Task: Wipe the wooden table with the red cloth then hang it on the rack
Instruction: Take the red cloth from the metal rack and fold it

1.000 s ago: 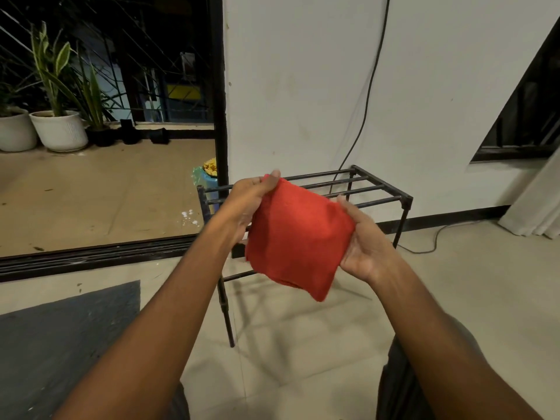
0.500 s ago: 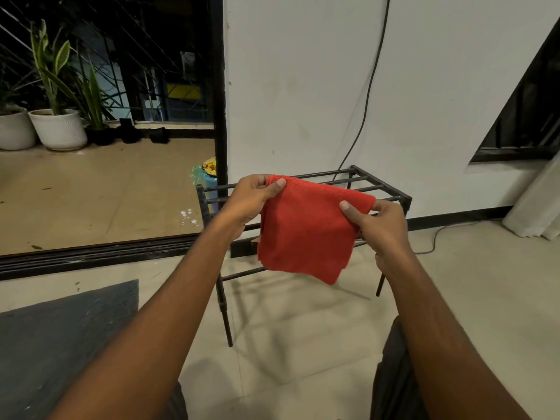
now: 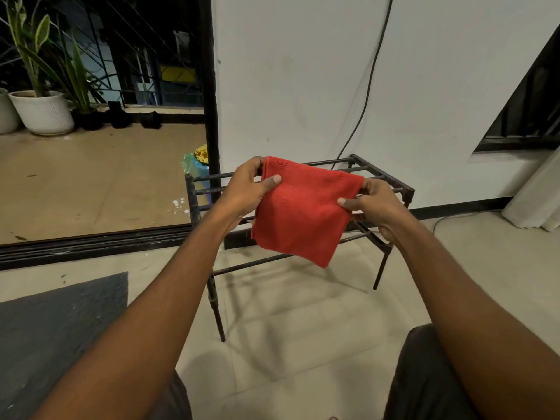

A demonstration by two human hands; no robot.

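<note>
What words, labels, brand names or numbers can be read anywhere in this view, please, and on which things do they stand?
None can be read.
red cloth: plain, no label showing.
rack: bare metal bars, no marking.
yellow panel outside, behind the railing: too blurred to tell if it bears text.

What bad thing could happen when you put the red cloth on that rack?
The red cloth is held by its top corners in the left hand and right hand, above the rack. The rack top is only thin bars with gaps, so the cloth might slip through or slide off onto the floor. It looks folded, so it could hang unevenly and fall.
</note>
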